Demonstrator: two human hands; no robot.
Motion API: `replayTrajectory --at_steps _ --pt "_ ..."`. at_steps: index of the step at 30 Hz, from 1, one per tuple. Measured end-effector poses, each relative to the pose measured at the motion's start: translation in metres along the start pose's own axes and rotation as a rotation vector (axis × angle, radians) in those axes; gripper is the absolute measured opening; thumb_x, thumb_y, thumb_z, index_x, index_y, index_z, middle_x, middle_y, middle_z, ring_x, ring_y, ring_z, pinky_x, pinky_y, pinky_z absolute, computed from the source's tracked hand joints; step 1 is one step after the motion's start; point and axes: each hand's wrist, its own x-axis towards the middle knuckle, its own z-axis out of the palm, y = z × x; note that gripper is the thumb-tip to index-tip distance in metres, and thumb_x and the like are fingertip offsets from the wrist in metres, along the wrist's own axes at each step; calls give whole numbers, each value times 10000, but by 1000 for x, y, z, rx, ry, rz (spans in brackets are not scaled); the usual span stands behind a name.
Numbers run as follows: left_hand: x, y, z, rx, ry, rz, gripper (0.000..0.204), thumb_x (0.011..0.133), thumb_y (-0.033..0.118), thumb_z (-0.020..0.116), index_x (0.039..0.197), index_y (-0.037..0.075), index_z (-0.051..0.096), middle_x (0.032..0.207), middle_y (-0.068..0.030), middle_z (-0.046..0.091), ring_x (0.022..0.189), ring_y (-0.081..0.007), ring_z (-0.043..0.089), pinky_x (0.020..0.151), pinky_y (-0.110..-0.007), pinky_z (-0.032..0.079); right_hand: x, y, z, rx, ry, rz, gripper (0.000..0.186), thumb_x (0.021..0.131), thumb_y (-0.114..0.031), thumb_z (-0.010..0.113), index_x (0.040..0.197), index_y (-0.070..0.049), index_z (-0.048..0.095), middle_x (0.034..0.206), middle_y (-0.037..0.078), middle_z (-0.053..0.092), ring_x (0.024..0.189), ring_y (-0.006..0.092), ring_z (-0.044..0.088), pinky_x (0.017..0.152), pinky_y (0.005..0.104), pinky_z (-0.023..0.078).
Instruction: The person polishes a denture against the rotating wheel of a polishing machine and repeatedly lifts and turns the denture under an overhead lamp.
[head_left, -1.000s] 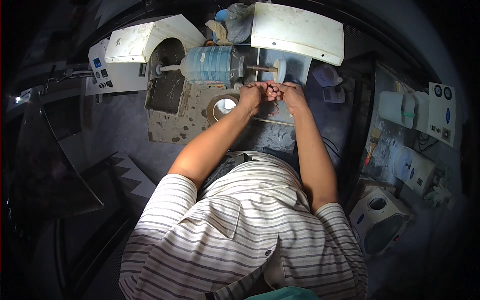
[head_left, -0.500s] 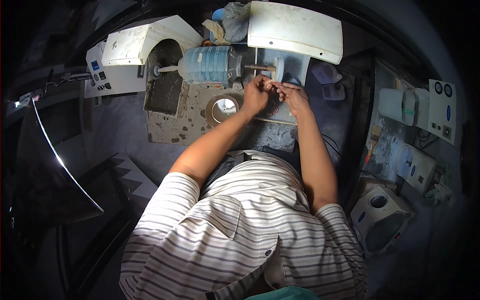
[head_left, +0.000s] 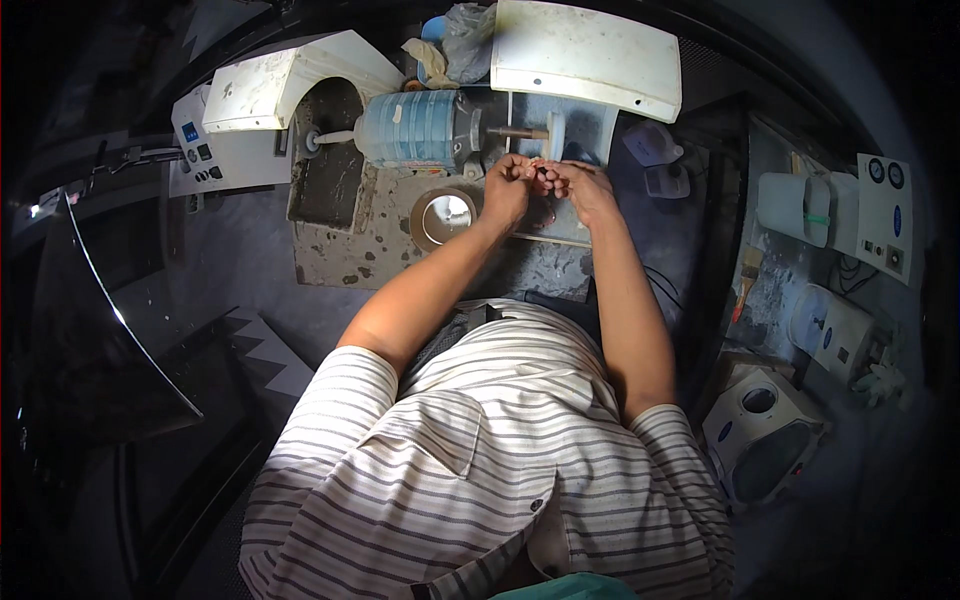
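Note:
My left hand (head_left: 507,193) and my right hand (head_left: 588,190) meet in front of a white polishing wheel (head_left: 557,136). Between their closed fingertips is a small pinkish piece (head_left: 536,163), mostly covered by the fingers, so its kind is unclear. The wheel sits on a brownish spindle (head_left: 515,132) that points left toward a machine body wrapped in a clear blue plastic bottle (head_left: 410,130). Over the wheel stands a whitish hood (head_left: 585,55). A pale tray (head_left: 565,239) lies under my hands.
A brown ring-shaped bowl with a shiny inside (head_left: 446,218) stands left of my left wrist. Farther left, a second hood (head_left: 300,80) covers a dirty grey trough (head_left: 328,195). At the right are a brush (head_left: 746,283), a translucent container (head_left: 795,210) and small white machines (head_left: 765,425).
Both hands have shifted slightly toward me, away from the wheel. The piece has been turned, and more of its pinkish side shows between the fingers.

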Motion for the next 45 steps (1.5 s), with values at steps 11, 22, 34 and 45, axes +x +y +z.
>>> replayTrajectory --at_steps 11,22,34,45 --pt "15 17 14 167 -4 -134 54 851 -5 534 858 -57 551 726 -129 632 570 -195 622 534 -295 527 -3 5 -15 119 60 102 199 840 -121 603 979 13 655 791 11 600 655 78 512 588 204 420" --pt "17 4 -10 100 -46 41 56 851 -70 509 854 -24 541 784 -90 621 698 -155 609 609 -270 525 1 3 2 -61 25 -10 170 841 -123 648 940 12 674 778 49 649 620 88 546 526 217 449" --pt "22 3 -6 268 -84 -12 40 882 -8 543 903 -15 577 780 -57 625 713 -119 594 670 -254 493 -4 9 -1 -98 108 -42 177 856 -99 631 982 19 670 778 51 645 611 85 538 530 215 448" --pt "12 -4 1 6 -49 -85 51 880 -13 537 929 -13 552 789 -82 635 681 -142 607 651 -257 509 -12 -13 4 -284 104 -127 180 852 -97 620 957 41 669 757 58 666 604 75 562 512 204 434"
